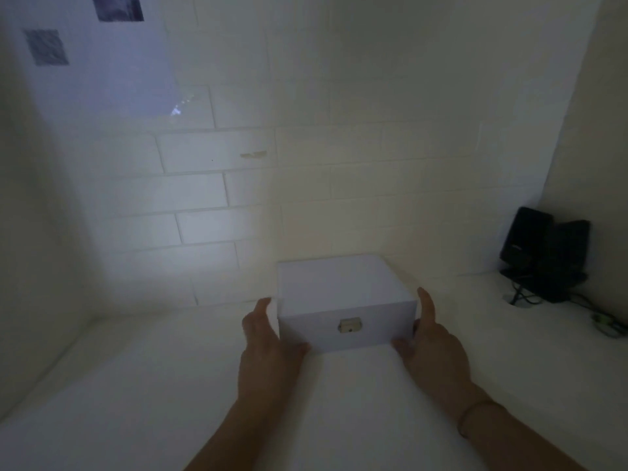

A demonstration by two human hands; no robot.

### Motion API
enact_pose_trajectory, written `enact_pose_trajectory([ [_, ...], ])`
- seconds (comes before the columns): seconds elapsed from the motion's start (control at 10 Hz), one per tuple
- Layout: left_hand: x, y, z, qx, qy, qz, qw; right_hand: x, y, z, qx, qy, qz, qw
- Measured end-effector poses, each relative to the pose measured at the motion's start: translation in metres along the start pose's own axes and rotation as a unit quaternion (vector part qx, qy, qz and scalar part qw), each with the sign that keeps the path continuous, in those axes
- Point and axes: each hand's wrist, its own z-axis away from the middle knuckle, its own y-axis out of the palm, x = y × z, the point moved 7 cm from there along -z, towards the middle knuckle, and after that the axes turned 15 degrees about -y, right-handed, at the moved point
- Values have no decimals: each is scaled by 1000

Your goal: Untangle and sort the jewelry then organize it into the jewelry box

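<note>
A white jewelry box [339, 290] with its lid closed and a small metal clasp [350, 325] on the front stands on the white counter [153, 385] by the tiled wall. My left hand [268, 338] lies flat against the box's left side, fingers straight. On the right side my right hand [431, 338] presses with straight fingers, its thumb at the bottom front corner. No jewelry is in sight.
A white tiled wall [238, 185] rises right behind the box. Two black speakers [543, 249] with cables stand in the far right corner. A small connector [608, 322] lies on the counter at the right edge. The picture is dim.
</note>
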Motion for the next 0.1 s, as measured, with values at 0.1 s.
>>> enact_pose_trajectory([
  [0.1, -2, -1, 32, -17, 53, -56, 997, -6, -17, 13, -25, 45, -83, 995],
])
